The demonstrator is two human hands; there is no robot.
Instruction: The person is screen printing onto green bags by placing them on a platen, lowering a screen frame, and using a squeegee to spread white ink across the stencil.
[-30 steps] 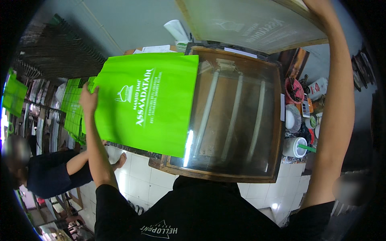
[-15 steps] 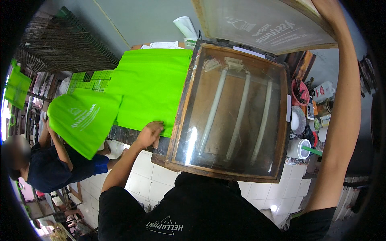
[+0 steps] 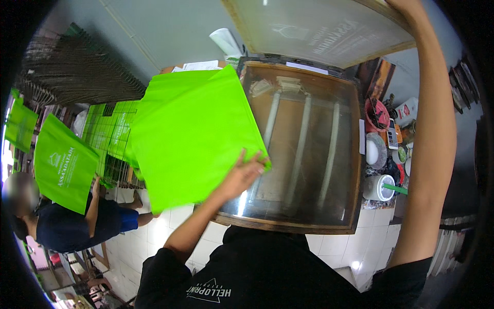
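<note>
My left hand [image 3: 242,177] pinches the near right corner of a bright green, unprinted fabric bag [image 3: 193,134], which slants over the left part of a glass-topped wooden box [image 3: 293,224]. Pale tubes show under the glass. Overhead at the upper right, my right hand [image 3: 406,9] grips the edge of a raised printing screen [image 3: 319,33]. The screen has a wooden frame and pale lettering on its mesh. My right-hand fingers are partly cut off by the picture's edge.
At the left another person [image 3: 67,221] holds a printed green bag [image 3: 67,165] beside a wire drying rack [image 3: 116,129]. A white tub [image 3: 378,188] with a green-handled tool, a pink bowl [image 3: 377,113] and a phone [image 3: 392,135] stand right of the box.
My left hand has moved right, drawing the green bag's corner onto the glass. The other person's printed bag has shifted left. My right hand still holds the screen up.
</note>
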